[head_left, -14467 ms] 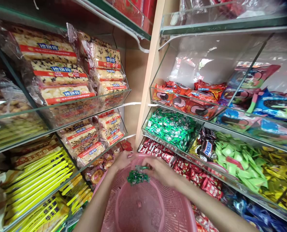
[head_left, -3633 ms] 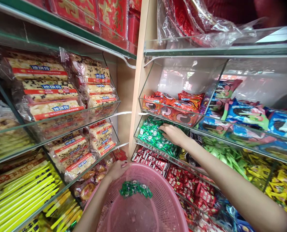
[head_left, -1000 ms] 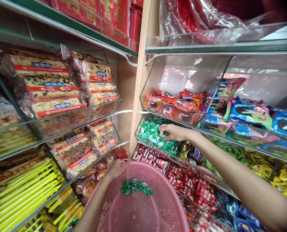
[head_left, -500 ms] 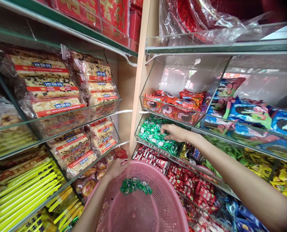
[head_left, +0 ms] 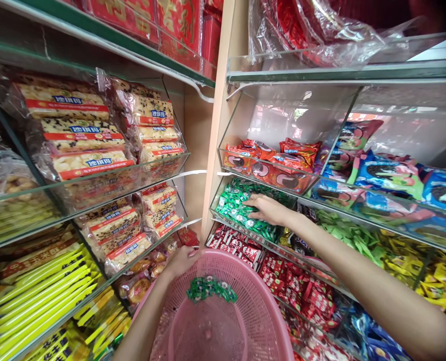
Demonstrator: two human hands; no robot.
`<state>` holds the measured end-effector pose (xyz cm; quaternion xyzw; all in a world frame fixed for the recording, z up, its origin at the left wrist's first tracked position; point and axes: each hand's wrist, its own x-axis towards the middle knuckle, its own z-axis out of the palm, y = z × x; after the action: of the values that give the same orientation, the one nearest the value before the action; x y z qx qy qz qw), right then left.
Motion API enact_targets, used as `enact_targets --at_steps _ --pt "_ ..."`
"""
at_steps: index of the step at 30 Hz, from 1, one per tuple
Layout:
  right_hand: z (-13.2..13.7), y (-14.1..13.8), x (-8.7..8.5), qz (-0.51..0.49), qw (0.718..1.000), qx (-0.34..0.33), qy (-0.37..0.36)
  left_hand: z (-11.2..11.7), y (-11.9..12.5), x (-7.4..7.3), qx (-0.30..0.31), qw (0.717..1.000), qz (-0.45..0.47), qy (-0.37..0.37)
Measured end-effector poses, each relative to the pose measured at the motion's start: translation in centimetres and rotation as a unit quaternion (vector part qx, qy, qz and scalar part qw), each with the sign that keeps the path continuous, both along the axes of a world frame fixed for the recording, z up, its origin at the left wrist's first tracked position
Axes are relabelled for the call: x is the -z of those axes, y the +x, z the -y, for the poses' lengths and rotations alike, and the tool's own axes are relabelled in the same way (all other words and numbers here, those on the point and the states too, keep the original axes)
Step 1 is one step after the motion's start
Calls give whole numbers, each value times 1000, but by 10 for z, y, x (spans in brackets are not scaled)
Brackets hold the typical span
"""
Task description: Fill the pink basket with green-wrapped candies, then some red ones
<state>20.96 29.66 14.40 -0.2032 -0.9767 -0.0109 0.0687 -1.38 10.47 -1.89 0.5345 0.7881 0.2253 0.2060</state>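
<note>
My left hand [head_left: 184,260] grips the far rim of a pink mesh basket [head_left: 253,321] held low in front of me. A small heap of green wrapped candies [head_left: 210,289] lies inside the basket near that rim. My right hand [head_left: 267,208] reaches into a glass bin of green wrapped candies [head_left: 235,206] on the right-hand shelf, fingers stretched down onto the pile. Whether any candy is between the fingers is hidden.
Glass shelves line both sides. Left: stacked cake bars [head_left: 85,163] and yellow packets [head_left: 42,291]. Right: red snack packs [head_left: 279,163] above the green bin, red candies [head_left: 241,245] below it, light green sachets [head_left: 351,238] and blue packs [head_left: 388,173] further right. A wooden post [head_left: 217,125] divides the shelves.
My right hand has shifted slightly within the green candy bin and its fingers now lie flatter on the pile. My left hand and the basket have stayed put.
</note>
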Motion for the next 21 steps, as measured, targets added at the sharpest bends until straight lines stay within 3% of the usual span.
enact_targets --at_steps 8,12,14,17,21 --pt "12 4 -7 -16 999 -3 49 3 1 -1 1 1000 -12 -6" --pt "51 3 -17 -66 996 -26 61 3 2 -2 2 1000 -16 -12" --pt "79 1 -12 -86 994 -53 30 3 2 -3 1 1000 -13 -17" --pt "115 -5 19 -83 992 -87 -42 4 3 -3 9 1000 4 -6" --pt "134 -11 90 11 992 -71 -107 4 2 0 9 1000 10 3"
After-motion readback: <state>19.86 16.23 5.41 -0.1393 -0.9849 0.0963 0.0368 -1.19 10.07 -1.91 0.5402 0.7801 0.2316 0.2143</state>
